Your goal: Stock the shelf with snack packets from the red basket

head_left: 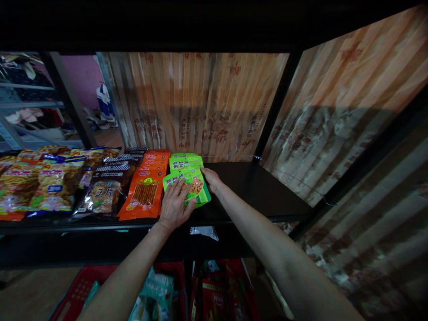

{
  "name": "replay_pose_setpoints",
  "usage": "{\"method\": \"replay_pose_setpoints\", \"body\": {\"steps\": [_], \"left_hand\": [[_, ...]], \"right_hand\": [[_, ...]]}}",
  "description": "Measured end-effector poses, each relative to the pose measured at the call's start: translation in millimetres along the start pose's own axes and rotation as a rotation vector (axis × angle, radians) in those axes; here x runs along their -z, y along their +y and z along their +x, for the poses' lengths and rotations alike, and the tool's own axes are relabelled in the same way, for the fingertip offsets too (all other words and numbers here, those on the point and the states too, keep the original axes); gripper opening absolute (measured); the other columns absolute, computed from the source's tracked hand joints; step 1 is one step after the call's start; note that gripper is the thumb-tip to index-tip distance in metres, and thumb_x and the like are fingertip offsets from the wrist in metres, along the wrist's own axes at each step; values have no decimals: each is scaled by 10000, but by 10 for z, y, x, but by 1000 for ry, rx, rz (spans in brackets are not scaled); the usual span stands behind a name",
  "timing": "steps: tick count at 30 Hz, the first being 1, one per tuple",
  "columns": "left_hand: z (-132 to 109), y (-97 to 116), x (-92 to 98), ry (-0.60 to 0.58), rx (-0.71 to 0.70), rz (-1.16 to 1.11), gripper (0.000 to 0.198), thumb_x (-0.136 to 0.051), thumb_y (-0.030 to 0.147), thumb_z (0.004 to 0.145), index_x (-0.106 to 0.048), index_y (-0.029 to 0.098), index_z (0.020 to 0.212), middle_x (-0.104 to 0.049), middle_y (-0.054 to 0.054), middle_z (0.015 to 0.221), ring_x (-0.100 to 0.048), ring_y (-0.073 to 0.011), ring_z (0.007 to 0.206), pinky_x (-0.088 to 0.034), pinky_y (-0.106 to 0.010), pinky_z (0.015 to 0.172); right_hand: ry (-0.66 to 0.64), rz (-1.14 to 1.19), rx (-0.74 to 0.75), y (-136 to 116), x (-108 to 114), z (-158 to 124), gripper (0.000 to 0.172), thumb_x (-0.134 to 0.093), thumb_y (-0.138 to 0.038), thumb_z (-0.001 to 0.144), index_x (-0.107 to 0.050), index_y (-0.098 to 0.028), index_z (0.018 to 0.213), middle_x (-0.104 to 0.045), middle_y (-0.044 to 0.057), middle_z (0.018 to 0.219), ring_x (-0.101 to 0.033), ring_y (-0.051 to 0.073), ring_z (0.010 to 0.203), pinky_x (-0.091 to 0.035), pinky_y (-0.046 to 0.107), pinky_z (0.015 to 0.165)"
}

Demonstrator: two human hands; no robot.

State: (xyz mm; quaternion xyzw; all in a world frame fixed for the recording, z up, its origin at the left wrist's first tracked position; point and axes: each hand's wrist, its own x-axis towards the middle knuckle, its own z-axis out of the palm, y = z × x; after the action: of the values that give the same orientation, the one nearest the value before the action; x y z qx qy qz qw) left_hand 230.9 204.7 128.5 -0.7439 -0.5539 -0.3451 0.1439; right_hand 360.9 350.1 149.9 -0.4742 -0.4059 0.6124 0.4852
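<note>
A row of bright green snack bags (186, 161) lies overlapped on the black shelf (257, 189). My left hand (175, 205) rests on the lower left of the front bag, fingers stretched out over its face. At the row's right edge is my right hand (212, 179), its fingers against the side of the bags; the fingertips are partly hidden, so I cannot tell whether they grip one. Directly left of the green bags lie overlapping orange snack bags (143, 191) with brown sticks pictured on the front one.
Dark brown snack bags (102, 189) and yellow-orange snack bags (55, 185) fill the shelf's left part. Below stand a red basket (72, 290) with teal packets and red packages (219, 294). Striped sheeting (200, 102) hangs behind; a black post (279, 107) and thin wire border the right.
</note>
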Motion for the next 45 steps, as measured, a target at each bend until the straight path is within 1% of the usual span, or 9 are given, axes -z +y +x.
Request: {"method": "replay_pose_setpoints", "body": {"steps": [3,8,13,18,23,27,32,39,45], "left_hand": [[10,-11,0,7,2,-10,454,-434,405,889,-535,188,1274,-497,-122,1385,-386,-282,1329,-313,-502,1088],[6,-22,-3,-2,-2,-13,448,-420,397,895,-534,188,1275,-489,-119,1393,-374,-278,1338,-305,-496,1094],[18,-19,-8,-9,-3,-17,459,-431,425,891,-527,201,1279,-476,-118,1404,-363,-280,1345,-291,-506,1099],[49,-32,-25,-11,-11,-32,457,-439,427,885,-535,191,1264,-475,-126,1404,-358,-282,1349,-280,-510,1105],[63,-55,-46,0,9,-32,442,-444,412,881,-546,187,1247,-492,-127,1388,-370,-284,1342,-293,-508,1100],[58,-54,-46,5,6,-40,449,-448,410,879,-543,178,1252,-494,-132,1385,-374,-291,1338,-303,-510,1096],[54,-56,-38,1,-15,-39,467,-442,417,886,-539,168,1268,-484,-134,1395,-354,-289,1351,-273,-508,1116],[67,-47,-31,-10,-8,-38,468,-441,427,887,-520,204,1290,-464,-105,1418,-334,-272,1364,-253,-504,1126],[68,-73,-30,-14,-14,-41,514,-432,447,886,-487,177,1320,-454,-123,1423,-341,-272,1360,-251,-499,1125]], "right_hand": [[-63,25,-11,26,-27,69,68,-613,-224,800,-621,-166,763,-671,3,614,-618,144,569,-515,283,630],[16,23,-37,25,-45,181,106,-613,-245,801,-631,-155,749,-663,8,573,-623,148,546,-526,281,586],[-34,1,-83,-11,-28,212,91,-648,-202,769,-639,-143,700,-681,27,587,-631,152,545,-533,278,574],[-23,24,-77,10,-72,200,69,-595,-134,777,-633,-150,721,-669,22,548,-629,164,517,-542,300,576],[-25,33,-44,48,-125,222,53,-596,-147,774,-644,-154,754,-663,10,543,-640,163,536,-542,286,591],[-38,-17,-45,34,-82,289,45,-637,-177,760,-661,-140,756,-674,22,562,-634,159,530,-540,283,579],[-53,-22,-139,10,-22,361,158,-611,-263,817,-643,-118,761,-673,52,579,-642,173,558,-549,311,586],[-139,59,-208,29,-75,327,112,-570,-192,836,-630,-116,779,-677,68,602,-638,176,554,-553,342,630],[-83,6,-122,45,-57,236,106,-613,-235,796,-659,-140,784,-685,55,625,-641,181,604,-536,330,653]]}}
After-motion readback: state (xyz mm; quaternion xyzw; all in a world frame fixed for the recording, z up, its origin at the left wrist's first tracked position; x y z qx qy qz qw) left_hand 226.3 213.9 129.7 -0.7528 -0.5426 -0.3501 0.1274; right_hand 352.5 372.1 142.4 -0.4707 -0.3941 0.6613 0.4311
